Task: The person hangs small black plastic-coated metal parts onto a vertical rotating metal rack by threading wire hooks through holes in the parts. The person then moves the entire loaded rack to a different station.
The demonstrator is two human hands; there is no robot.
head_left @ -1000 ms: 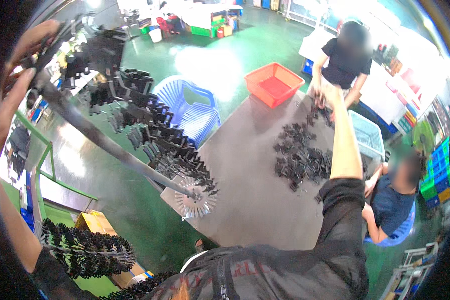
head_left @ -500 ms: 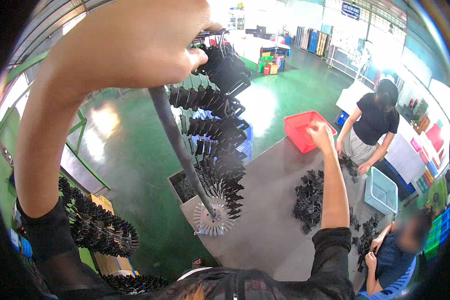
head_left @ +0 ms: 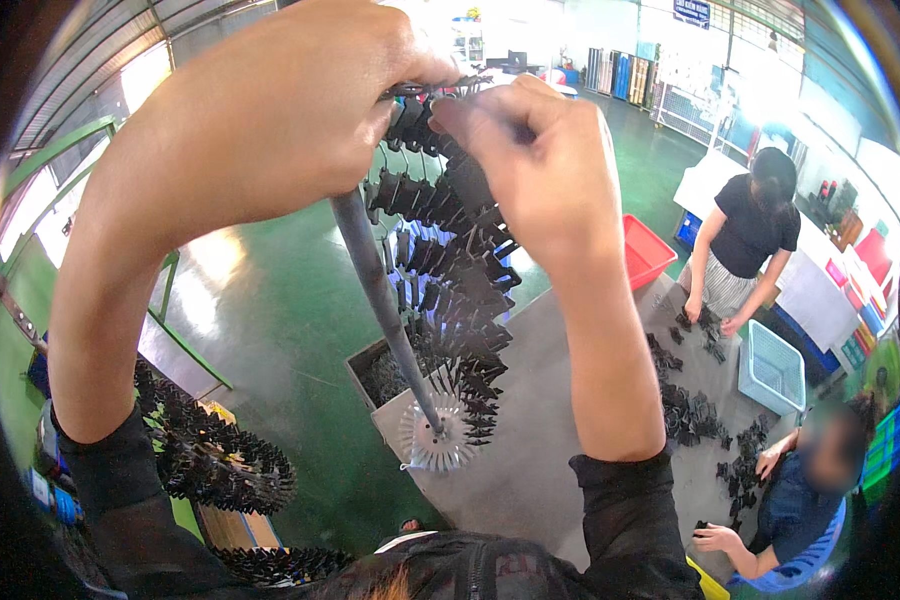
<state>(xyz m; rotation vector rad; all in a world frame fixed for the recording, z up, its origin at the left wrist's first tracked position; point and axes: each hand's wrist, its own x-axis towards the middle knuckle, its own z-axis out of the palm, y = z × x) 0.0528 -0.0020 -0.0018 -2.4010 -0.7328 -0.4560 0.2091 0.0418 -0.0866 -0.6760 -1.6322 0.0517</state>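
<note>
A tall rack stands in front of me: a grey pole (head_left: pixel 375 270) on a slotted metal disc (head_left: pixel 425 445). Small black moulded parts (head_left: pixel 440 265) hang in tiers on its thin wire hooks. My left hand (head_left: pixel 290 115) is closed on the rack's top edge, its fingertips partly hidden. Beside it, my right hand (head_left: pixel 555 180) has thumb and fingers pinched together at the topmost hooks; what is between them is not clear. More black parts (head_left: pixel 685 405) lie scattered on the grey table (head_left: pixel 530 420).
A red basket (head_left: pixel 650 252) and a light-blue basket (head_left: pixel 773 368) stand on the table. Two co-workers (head_left: pixel 755 225) (head_left: pixel 805 500) handle black parts along its right side. More loaded racks (head_left: pixel 225 450) are at the lower left, near green metal rails (head_left: pixel 185 345).
My right hand has come from above the red basket up and left to the rack's top, beside my left hand. The lower-right co-worker has moved one hand down, holding a dark part.
</note>
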